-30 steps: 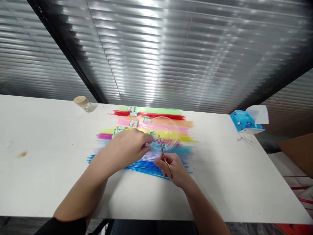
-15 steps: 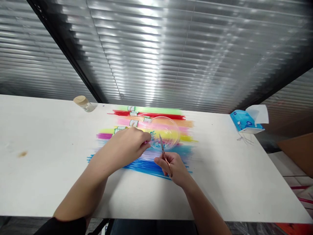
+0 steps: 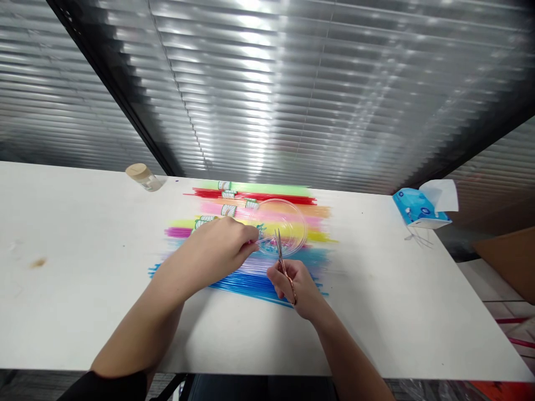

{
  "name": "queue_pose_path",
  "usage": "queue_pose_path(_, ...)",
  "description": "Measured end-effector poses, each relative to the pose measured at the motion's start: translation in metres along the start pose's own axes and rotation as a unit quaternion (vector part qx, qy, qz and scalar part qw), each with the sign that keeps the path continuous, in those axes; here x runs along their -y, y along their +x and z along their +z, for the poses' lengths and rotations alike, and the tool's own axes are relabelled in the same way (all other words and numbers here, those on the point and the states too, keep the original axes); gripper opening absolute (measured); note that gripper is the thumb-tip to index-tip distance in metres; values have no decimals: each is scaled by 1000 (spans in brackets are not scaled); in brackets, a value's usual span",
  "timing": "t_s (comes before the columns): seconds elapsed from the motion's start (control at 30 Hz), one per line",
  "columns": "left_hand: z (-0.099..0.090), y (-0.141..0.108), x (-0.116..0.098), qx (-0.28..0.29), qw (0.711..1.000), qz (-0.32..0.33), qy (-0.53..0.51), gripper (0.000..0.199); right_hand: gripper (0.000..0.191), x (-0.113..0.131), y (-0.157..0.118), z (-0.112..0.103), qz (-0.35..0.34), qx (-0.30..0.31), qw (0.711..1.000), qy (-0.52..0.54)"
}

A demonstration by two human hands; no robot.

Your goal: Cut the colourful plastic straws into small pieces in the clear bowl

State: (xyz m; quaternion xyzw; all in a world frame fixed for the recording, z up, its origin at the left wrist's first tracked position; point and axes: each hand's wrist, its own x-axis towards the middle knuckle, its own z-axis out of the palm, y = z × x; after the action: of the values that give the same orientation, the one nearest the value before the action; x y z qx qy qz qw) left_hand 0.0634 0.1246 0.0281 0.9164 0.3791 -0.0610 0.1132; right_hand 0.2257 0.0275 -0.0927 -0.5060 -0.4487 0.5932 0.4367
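Observation:
My left hand (image 3: 221, 245) is closed in a pinch on a thin pale straw (image 3: 264, 240), whose end sticks out to the right over the bowl's near side. A clear, round plastic bowl (image 3: 301, 216) with small blue cut pieces in it sits on bundles of coloured straws. In my right hand (image 3: 300, 287) is a pair of scissors (image 3: 280, 253) with copper-coloured handles. The blades point away from me, slightly apart, close to the straw's end. Under both hands lie long blue straws (image 3: 254, 287); yellow, pink and red straws (image 3: 276, 196) lie farther back.
On the white table (image 3: 397, 312), a jar with a tan lid (image 3: 142, 175) stands at the back left. A blue tissue pack (image 3: 420, 209) lies at the right, with thin ties (image 3: 418, 238) beside it. Metal blinds (image 3: 259, 94) rise behind the table.
My right hand and the scissors have shifted slightly to the right, and the blades have parted a little. My left hand has hardly moved.

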Motion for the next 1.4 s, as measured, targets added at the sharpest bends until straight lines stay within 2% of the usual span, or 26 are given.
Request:
queue_pose_path(0.17, 2, 0, 2, -2, 1000, 6, 0, 28, 56, 0, 0, 0, -7, 11, 1000, -9)
queue_pose_path(0.5, 0, 2, 0, 9, 1000, -1, 5, 27, 56, 0, 1, -1, -8, -6, 1000, -14)
queue_pose_path(0.83, 3, 2, 1, 11, 1000, 3, 9, 28, 52, 0, 0, -2, -17, 21, 999, -33)
queue_pose_path(1.4, 4, 2, -2, 9, 1000, 9, 11, 28, 56, -1, 1, -2, -16, 17, 1000, -17)
